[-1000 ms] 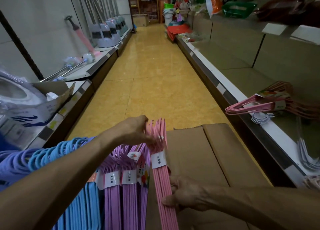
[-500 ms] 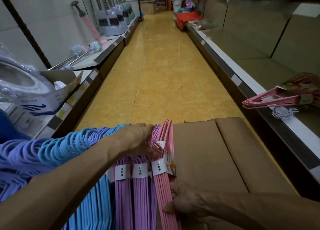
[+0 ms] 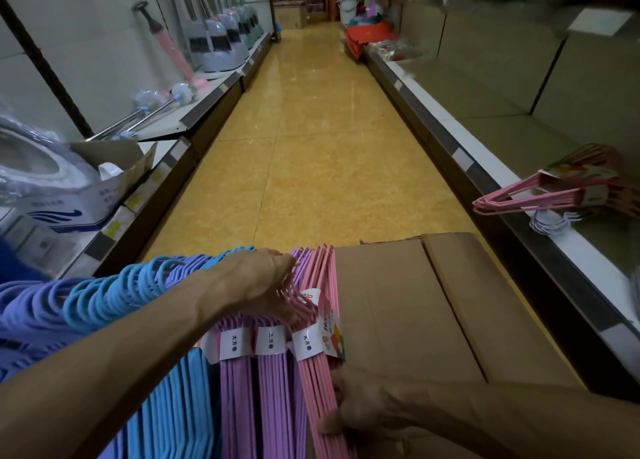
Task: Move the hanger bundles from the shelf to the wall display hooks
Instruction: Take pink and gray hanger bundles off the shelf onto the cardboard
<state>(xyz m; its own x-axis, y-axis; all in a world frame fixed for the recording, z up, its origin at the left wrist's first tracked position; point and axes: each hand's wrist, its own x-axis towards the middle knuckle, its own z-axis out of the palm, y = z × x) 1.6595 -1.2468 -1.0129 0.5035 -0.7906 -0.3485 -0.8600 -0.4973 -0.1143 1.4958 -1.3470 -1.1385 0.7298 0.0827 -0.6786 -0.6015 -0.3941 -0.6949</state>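
Observation:
A pink hanger bundle [image 3: 317, 372] with a white label lies at the right end of a row of bundles on a cardboard box [image 3: 398, 302]. My left hand [image 3: 258, 285] grips the bundle's hooks at its top. My right hand [image 3: 360, 406] holds its lower bars from the right side. Left of it lie two purple bundles [image 3: 256, 389] and blue bundles [image 3: 166, 399]. More pink hanger bundles [image 3: 554, 188] rest on the right shelf [image 3: 588, 285], sticking out over its edge.
The yellow tiled aisle [image 3: 311, 129] runs ahead between two low shelves. On the left shelf sit a boxed toilet seat [image 3: 52, 185], toilet brushes [image 3: 152, 108] and dustpan sets [image 3: 221, 43]. Buckets and red goods stand at the far end.
The pink bundle has been pressed down against the purple bundles. My left hand moved from its top down onto the hooks. The view tilted down and to the left.

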